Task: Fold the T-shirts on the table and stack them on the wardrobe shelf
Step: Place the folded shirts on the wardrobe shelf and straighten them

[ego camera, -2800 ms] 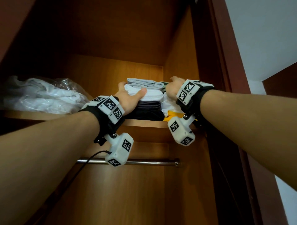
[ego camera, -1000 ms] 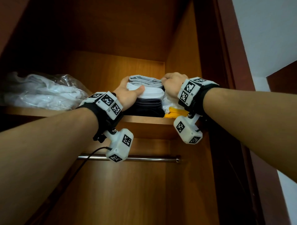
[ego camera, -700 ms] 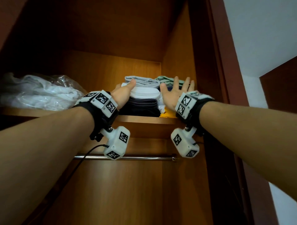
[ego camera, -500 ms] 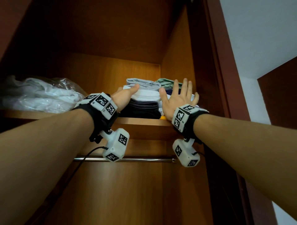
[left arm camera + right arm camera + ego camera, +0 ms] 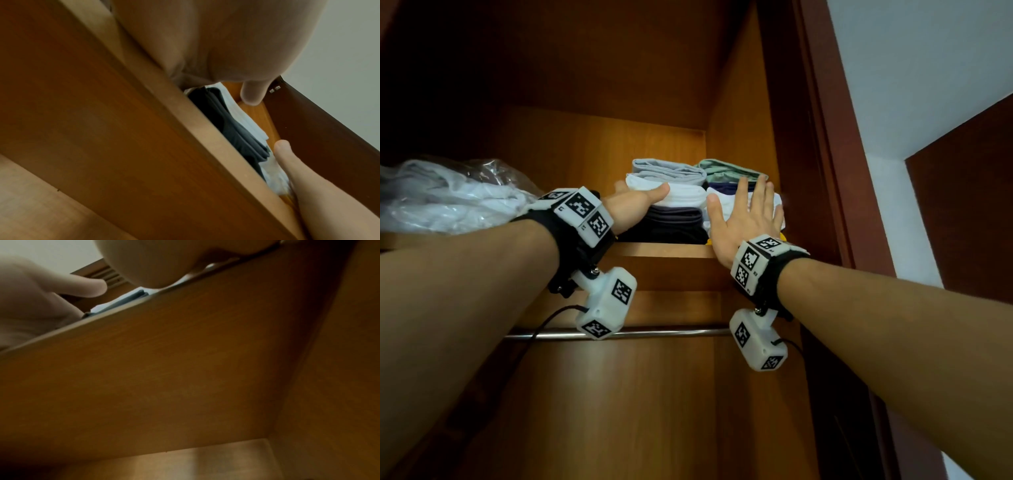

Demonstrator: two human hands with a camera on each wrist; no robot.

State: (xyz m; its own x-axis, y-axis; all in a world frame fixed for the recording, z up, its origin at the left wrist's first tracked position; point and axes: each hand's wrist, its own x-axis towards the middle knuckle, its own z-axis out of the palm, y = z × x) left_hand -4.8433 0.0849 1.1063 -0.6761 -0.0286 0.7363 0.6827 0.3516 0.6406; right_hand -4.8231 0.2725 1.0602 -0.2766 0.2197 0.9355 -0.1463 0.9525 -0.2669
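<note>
Orange-brown wood across most of both wrist views: underside of the wardrobe shelf (image 5: 123,129), blocking nearly all of the clothes. Above its edge in the left wrist view, only a sliver of dark and white cloth, blurred. In the right wrist view, only a thin bluish strip, too soft to name.

From the head view, showed two stacks of folded T-shirts side by side at the right end of the shelf, touching each other. Left stack (image 5: 674,205): grey on top, white beneath, dark at the bottom. Right stack (image 5: 732,171): green on top, lower layers mostly covered by the right hand (image 5: 744,216), with a scrap of yellow barely peeking out at the shelf edge. Left hand (image 5: 633,209) laid against the left stack's side, thumb stretched straight across the white layer, fingers out of sight behind the cloth. Right hand spread flat, fingers straight and upward, palm against the right stack's front.

At the frame's left, cut off, a clear plastic bag (image 5: 448,198) of white fabric. Below the shelf, a metal rail (image 5: 671,331), partly hidden by the wrist cameras.

A second earlier: right hand curled on top of the right stack, since opened out and lowered. Left thumb unmoved on the white layer.
</note>
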